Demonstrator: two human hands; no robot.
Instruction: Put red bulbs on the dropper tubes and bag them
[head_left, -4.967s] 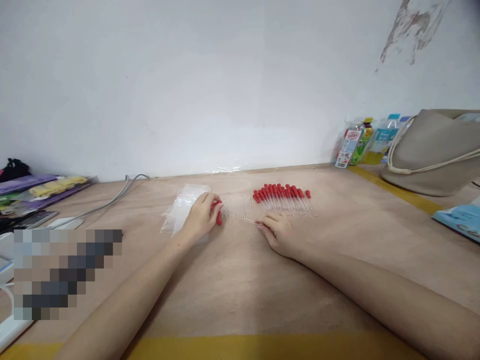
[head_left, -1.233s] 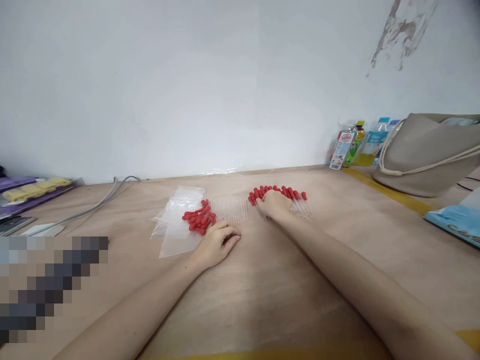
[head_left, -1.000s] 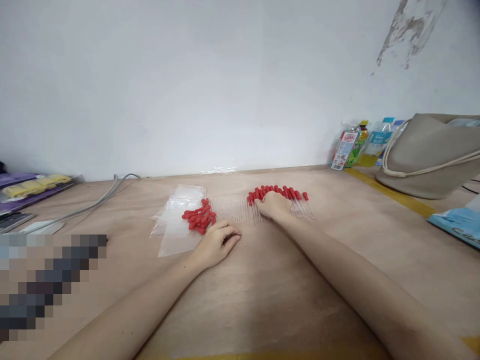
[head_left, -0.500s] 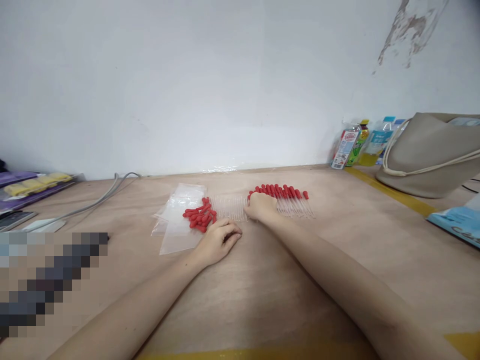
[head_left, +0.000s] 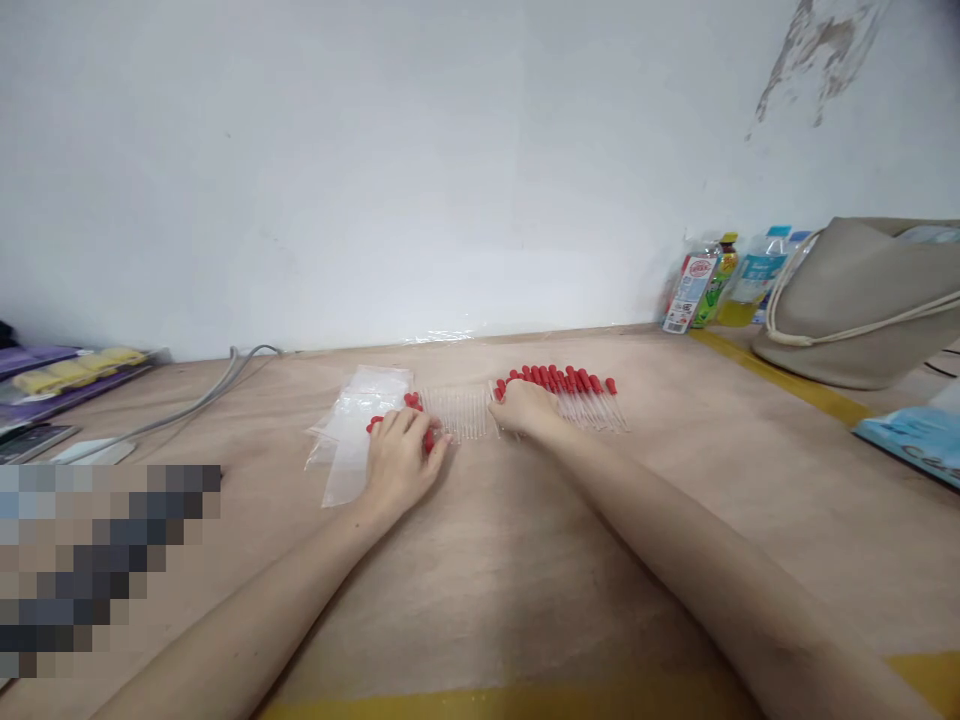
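My left hand (head_left: 401, 460) reaches over a pile of red rubber bulbs (head_left: 412, 400), its fingers apart and partly covering them. Under the pile lie clear plastic bags (head_left: 346, 470). A row of bare clear glass tubes (head_left: 457, 412) lies between my two hands. My right hand (head_left: 525, 408) is closed in a pinch at the left end of a row of droppers (head_left: 592, 408), clear tubes with red bulbs on top. It appears to grip a dropper there; the fingertips are partly hidden.
Drink bottles (head_left: 754, 285) and a drink carton (head_left: 688, 292) stand by the wall at the right, beside a grey bag (head_left: 862, 310). A blue packet (head_left: 911, 445) lies at the right edge. At the left are a grey cable (head_left: 187, 402), a phone (head_left: 37, 440) and yellow-and-purple packs (head_left: 82, 375).
My left hand has moved left and away from me, from beside the tubes onto the red bulbs, its fingers spreading. My right hand has stayed nearly in place.
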